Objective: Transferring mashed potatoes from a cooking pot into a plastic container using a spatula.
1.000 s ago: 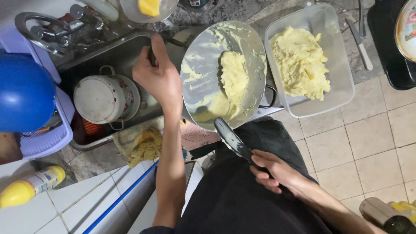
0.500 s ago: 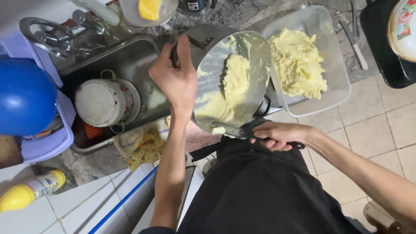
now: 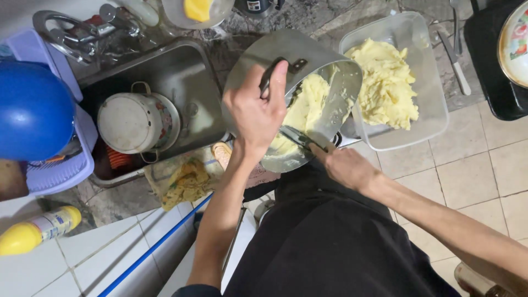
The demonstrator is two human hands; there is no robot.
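Pot now tilted steeper than a moment ago, mouth over the clear container. Left hand grips a utensil inside it; right hand clasps the handle. Mash nears the rim.

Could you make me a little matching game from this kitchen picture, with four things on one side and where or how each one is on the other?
Things:
1. metal pot
2. white lidded pot
3. clear plastic tub
4. yellow bottle

Places or states:
A. lying on the white tiles
B. tilted, held by the left hand
C. sitting in the sink
D. holding yellow mash

Pairs: 1-B, 2-C, 3-D, 4-A
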